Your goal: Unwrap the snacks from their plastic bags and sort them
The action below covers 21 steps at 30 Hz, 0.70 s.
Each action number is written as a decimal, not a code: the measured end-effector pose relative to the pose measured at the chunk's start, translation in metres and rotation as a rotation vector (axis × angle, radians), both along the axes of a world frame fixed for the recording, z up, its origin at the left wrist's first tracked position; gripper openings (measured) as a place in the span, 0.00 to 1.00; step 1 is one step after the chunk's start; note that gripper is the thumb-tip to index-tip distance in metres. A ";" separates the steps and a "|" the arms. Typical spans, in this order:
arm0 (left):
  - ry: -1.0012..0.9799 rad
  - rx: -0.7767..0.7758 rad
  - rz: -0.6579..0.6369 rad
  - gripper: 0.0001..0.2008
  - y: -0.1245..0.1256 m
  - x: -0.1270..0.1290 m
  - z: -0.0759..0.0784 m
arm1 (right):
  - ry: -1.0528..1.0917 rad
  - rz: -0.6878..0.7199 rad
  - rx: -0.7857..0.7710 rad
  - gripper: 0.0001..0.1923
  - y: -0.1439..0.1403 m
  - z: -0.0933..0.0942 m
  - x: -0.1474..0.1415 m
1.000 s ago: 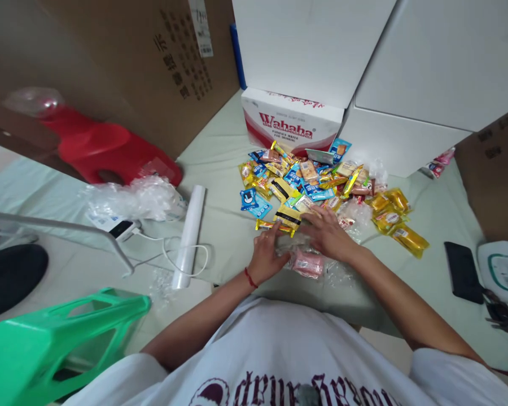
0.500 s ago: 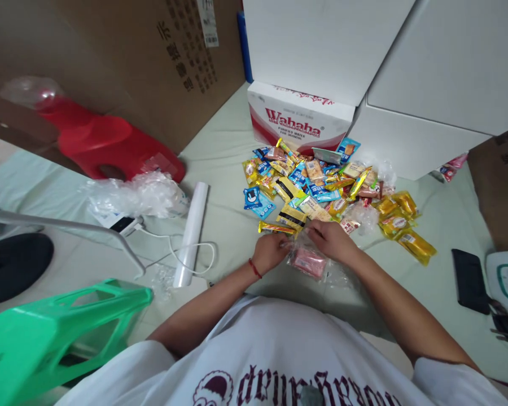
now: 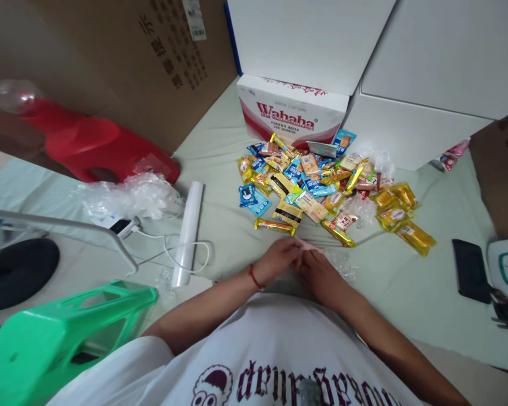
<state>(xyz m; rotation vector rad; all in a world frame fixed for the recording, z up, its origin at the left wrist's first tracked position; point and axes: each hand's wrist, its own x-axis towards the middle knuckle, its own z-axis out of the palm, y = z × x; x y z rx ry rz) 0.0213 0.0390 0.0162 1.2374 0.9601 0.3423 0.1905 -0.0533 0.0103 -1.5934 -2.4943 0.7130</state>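
Note:
My left hand (image 3: 277, 256), with a red cord on its wrist, is closed close to my body. Against it my right hand (image 3: 322, 273) is closed too, fingertips nearly touching. Both grip a pink packet (image 3: 309, 246), mostly covered by my fingers; only its far edge shows. A crinkled clear plastic bag (image 3: 342, 265) lies just right of my right hand. Ahead is a heap of wrapped snacks (image 3: 307, 206) in yellow, blue and cream. A yellow snack bar (image 3: 275, 225) and another gold-wrapped snack (image 3: 338, 233) lie nearest my hands.
Behind the snacks stands a Wahaba-printed carton (image 3: 290, 115) against white cabinets. Yellow packets (image 3: 415, 237) and a black phone (image 3: 469, 270) lie right. Leftward are a white roll (image 3: 189, 231), a cable, a red jug (image 3: 105, 144), bubble-like plastic (image 3: 131, 197) and a green stool (image 3: 68, 332).
My hands have drawn together and back toward my body, now covering most of the pink packet. The gold-wrapped snack near my right hand has come into sight. The view has shifted slightly.

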 end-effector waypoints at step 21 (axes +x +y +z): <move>0.579 0.840 0.071 0.12 -0.025 0.030 -0.034 | 0.023 -0.649 0.110 0.08 -0.056 -0.020 0.050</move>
